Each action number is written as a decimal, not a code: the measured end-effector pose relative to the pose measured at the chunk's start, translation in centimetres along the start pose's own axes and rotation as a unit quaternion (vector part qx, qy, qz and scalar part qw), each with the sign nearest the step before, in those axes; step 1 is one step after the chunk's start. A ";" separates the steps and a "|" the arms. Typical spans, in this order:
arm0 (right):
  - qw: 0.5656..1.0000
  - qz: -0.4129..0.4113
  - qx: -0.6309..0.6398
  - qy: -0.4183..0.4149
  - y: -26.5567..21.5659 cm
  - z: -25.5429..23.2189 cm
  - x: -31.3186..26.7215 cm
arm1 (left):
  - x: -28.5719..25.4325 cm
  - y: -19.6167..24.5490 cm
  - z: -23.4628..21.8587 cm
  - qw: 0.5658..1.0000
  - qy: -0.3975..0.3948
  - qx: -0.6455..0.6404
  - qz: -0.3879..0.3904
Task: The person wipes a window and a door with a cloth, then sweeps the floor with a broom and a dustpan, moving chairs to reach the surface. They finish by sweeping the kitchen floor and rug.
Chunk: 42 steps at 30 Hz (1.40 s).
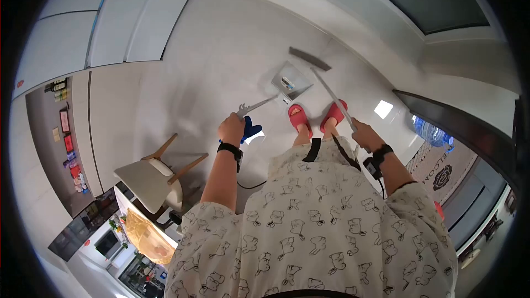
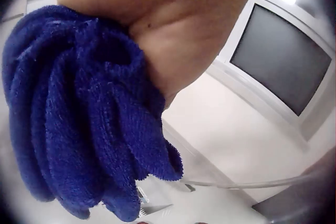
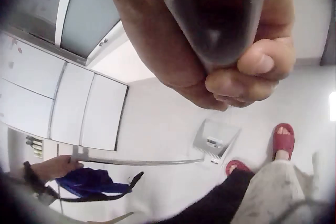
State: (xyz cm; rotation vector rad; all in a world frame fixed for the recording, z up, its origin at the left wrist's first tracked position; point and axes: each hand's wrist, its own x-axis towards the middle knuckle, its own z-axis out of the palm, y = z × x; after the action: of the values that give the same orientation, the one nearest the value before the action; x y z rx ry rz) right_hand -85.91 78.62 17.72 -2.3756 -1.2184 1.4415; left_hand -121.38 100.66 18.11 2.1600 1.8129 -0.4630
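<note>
Head view: a dustpan (image 1: 300, 81) is held at the floor (image 1: 232, 49).
Its handle (image 1: 260, 103) and a blue cloth (image 1: 252, 128) are gripped by the left hand (image 1: 231, 129); a broom (image 1: 330, 93) by the right hand (image 1: 366, 134), its head (image 1: 309, 59) just beyond the dustpan.

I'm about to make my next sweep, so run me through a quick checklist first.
1. Right hand on the broom handle: ok, fingers curled round it.
2. Left hand on the dustpan handle: ok, gripped.
3. Blue cloth out of the way: ok, it hangs at the left hand, away from the dustpan.
4. Broom head lined up: ok, it seems to be just beyond the dustpan's far side.
5. Feet clear: not ok, I'd say; the left red slipper is very close to the dustpan.
6. Fine dirt on the floor: cannot tell, too small to make out.
</note>
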 end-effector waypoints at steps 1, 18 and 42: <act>0.998 0.019 0.048 -0.034 0.3 -1.4 -2.5 | -0.6 0.3 -0.1 1.000 -0.005 0.001 -0.002; 0.982 0.021 0.152 -0.113 0.8 1.8 0.2 | -1.0 -2.7 -2.0 0.997 -0.012 0.077 0.014; 0.972 0.194 0.129 0.012 85.6 -24.3 -27.1 | -42.5 64.5 25.6 0.982 -0.102 0.081 0.138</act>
State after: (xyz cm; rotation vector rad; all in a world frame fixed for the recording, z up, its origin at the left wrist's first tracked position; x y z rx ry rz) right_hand -23.76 9.86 10.17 -2.5242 -0.5327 1.5496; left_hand -66.21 41.08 13.27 2.3264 1.3862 -0.7552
